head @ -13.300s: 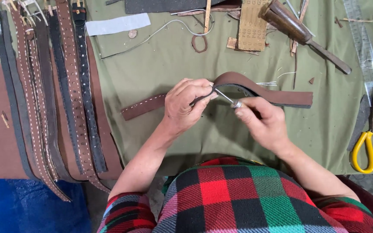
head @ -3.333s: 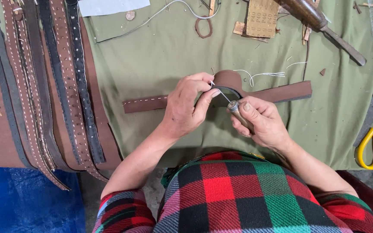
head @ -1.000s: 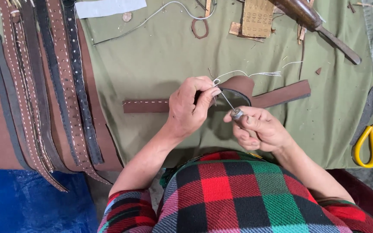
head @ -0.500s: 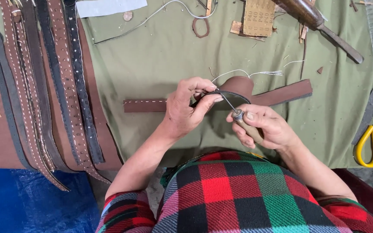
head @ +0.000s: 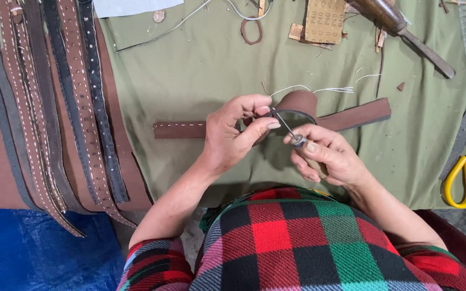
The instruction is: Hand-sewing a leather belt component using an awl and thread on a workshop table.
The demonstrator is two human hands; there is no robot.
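The folded brown leather strap (head: 297,105) is pinched by the left hand (head: 233,134) while the awl (head: 292,134), gripped in the right hand (head: 330,159), is best kept square to the stitch line.

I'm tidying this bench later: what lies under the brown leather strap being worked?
The green cloth lies under the brown leather strap. Under the folded loop, the left hand covers the view.

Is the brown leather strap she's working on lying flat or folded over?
Folded over. The brown strap lies flat at both ends, but its middle rises in a loop by the left hand; the right hand holds an awl there.
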